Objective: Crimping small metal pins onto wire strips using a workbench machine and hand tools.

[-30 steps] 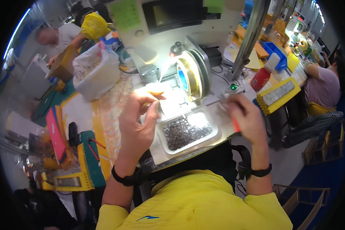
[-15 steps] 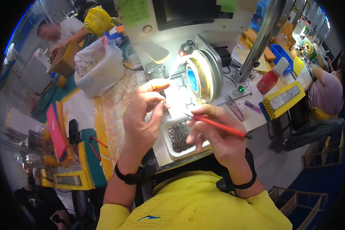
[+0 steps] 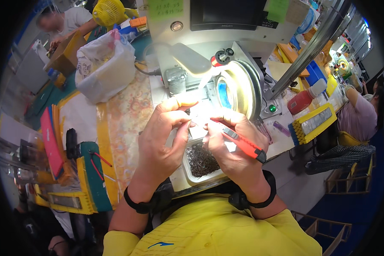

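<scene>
My right hand (image 3: 237, 160) is closed around a red utility knife (image 3: 245, 145), whose front end points at my left fingertips. My left hand (image 3: 164, 136) pinches thumb against fingers; a tiny piece seems to be between them, too small and washed out by the light to name. A yellow band wraps my left index finger. The two sets of fingertips are close together under a bright lamp (image 3: 192, 59). Just below them sits a white tray (image 3: 189, 173) of dark, thin, wiry parts (image 3: 201, 160), partly hidden by my right hand.
Behind my hands stand a machine with a dark screen (image 3: 226, 17) and a large reel (image 3: 239, 81). A white-bagged bin (image 3: 104, 70) is at left. To the right are a green-lit button (image 3: 272, 108), a red bottle (image 3: 301, 103), a yellow-edged block (image 3: 313, 121) and a metal post (image 3: 309, 51).
My right hand has moved up and left toward my left fingertips, turning the knife so its broad side shows. My left hand has shifted slightly right. The view has tilted a little.
</scene>
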Action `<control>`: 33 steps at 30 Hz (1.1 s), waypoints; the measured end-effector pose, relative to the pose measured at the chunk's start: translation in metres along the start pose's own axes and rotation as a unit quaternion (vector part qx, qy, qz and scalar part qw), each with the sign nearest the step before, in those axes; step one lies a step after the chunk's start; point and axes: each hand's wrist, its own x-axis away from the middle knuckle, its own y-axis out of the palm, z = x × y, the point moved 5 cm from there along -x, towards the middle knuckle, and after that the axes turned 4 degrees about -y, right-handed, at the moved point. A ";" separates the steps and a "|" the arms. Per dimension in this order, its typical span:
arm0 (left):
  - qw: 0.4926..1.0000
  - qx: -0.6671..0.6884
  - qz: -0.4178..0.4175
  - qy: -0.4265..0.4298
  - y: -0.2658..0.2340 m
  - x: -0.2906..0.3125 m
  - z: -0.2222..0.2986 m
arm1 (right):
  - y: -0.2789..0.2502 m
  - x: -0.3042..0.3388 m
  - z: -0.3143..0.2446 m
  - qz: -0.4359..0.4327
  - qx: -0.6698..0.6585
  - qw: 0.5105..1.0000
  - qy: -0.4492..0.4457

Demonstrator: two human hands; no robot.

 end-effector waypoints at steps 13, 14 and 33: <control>0.999 -0.008 0.044 0.025 0.003 -0.003 0.003 | -0.015 0.011 0.002 0.049 -0.105 0.993 0.020; 0.999 -0.007 0.041 0.028 0.002 -0.002 0.004 | -0.032 0.019 0.004 0.105 -0.169 0.980 -0.011; 0.997 0.051 -0.008 -0.064 0.002 -0.003 0.017 | -0.046 0.019 -0.006 -0.094 0.059 0.985 -0.129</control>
